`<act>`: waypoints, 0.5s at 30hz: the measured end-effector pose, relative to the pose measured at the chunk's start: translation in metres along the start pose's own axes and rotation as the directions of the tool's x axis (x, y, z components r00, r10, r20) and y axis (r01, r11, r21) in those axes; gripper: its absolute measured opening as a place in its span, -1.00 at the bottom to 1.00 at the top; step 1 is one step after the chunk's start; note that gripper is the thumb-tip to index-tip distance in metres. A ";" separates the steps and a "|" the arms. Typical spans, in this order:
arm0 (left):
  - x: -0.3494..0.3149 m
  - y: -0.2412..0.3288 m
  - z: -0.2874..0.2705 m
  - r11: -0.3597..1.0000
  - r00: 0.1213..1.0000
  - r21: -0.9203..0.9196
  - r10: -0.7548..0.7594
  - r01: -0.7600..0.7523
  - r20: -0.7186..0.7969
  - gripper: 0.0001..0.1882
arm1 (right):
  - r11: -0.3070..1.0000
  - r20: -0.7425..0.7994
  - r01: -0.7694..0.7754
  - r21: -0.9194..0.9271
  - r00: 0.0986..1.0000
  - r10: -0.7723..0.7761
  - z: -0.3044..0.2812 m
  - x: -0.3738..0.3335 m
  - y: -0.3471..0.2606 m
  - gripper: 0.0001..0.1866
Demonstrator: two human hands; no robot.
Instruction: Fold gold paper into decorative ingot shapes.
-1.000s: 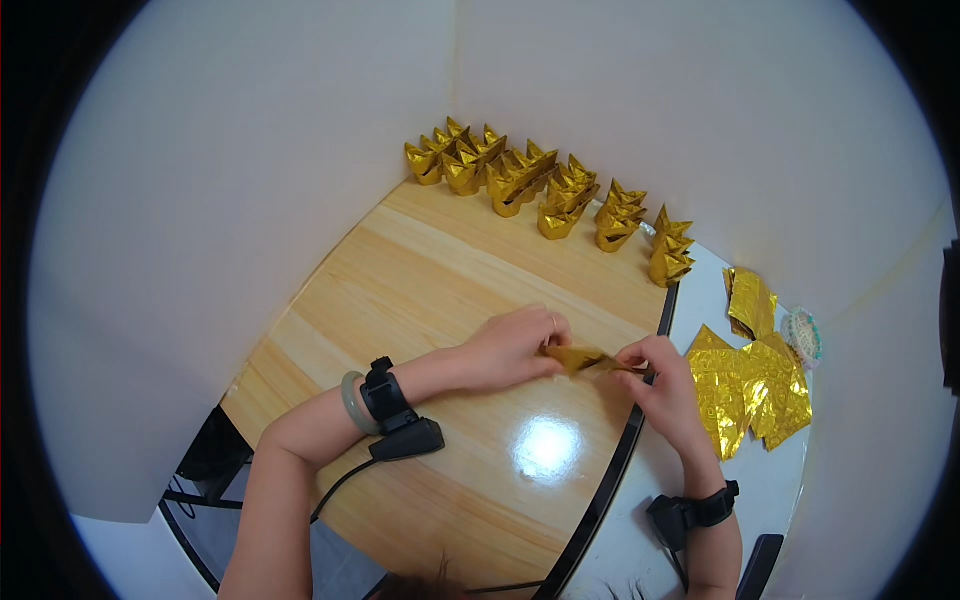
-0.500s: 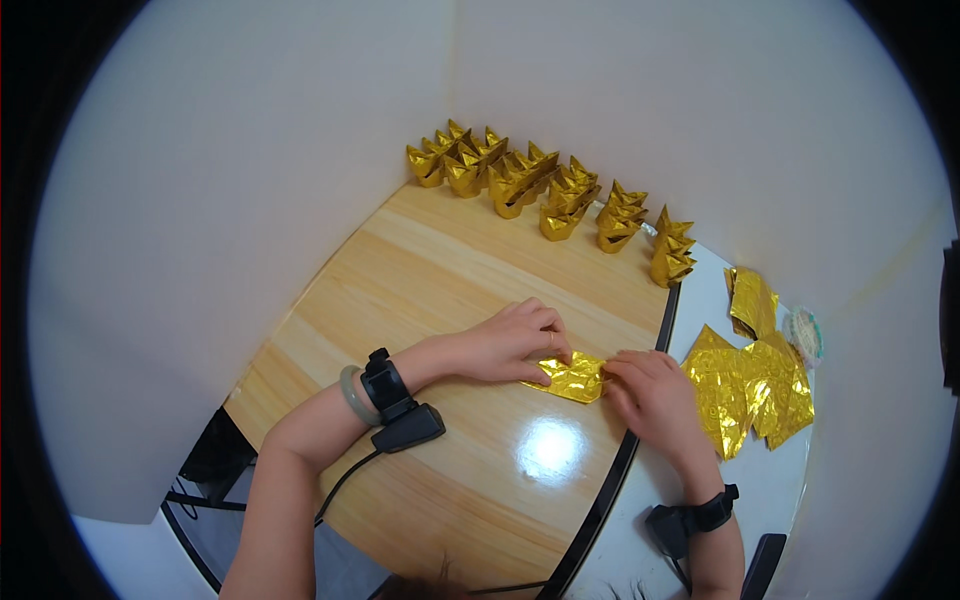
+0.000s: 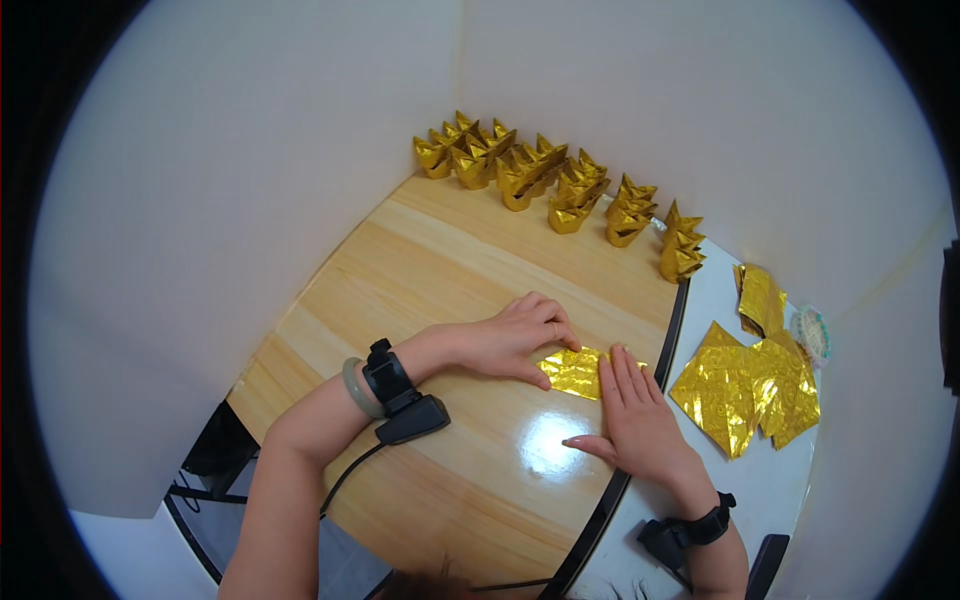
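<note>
A folded strip of gold foil paper (image 3: 575, 373) lies on the wooden tabletop in front of me. My left hand (image 3: 520, 340) steadies its left end, with the thumb at the near edge and bent fingertips at the far edge. Flat across the right end rests my right hand (image 3: 640, 420), its fingers stretched forward together and its thumb spread out to the left. That hand hides part of the strip. Nothing is gripped in the right hand.
Several folded gold foil ingots (image 3: 565, 195) stand in stacked rows along the back of the wooden tabletop (image 3: 430, 270). To the right, on a white surface, lie loose gold foil sheets (image 3: 715, 390), a folded gold stack (image 3: 762, 300) and a round whitish-green object (image 3: 811, 336).
My right hand has gone from pinching the strip's right end to lying flat on it, fingers straightened. The left hand has stayed at the left end.
</note>
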State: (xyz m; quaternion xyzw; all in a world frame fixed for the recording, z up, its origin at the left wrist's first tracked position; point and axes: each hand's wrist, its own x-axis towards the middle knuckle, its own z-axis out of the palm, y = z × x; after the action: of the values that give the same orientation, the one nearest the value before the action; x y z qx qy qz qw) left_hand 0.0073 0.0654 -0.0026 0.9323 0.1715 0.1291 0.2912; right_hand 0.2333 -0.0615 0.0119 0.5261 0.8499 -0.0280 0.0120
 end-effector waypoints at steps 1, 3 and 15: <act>0.000 0.000 0.000 1.000 1.000 -0.008 0.000 0.000 -0.003 -0.39 | 1.000 -0.006 -0.021 -0.010 1.000 0.021 0.000 -0.001 0.003 0.11; 0.000 -0.001 0.000 1.000 1.000 -0.012 -0.005 0.005 0.002 -0.39 | 0.998 -0.022 -0.056 -0.005 0.998 0.056 0.000 -0.004 0.009 0.12; 0.001 0.003 0.002 0.999 0.999 0.034 -0.033 0.034 -0.018 -0.39 | 0.971 -0.293 -0.215 -0.107 0.940 0.176 -0.004 0.008 0.011 0.05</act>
State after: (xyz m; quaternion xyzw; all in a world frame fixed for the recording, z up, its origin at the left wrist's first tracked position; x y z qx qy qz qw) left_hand 0.0096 0.0630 -0.0020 0.9330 0.1918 0.1295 0.2757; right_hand 0.2396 -0.0489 0.0154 0.6045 0.7862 0.1073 -0.0701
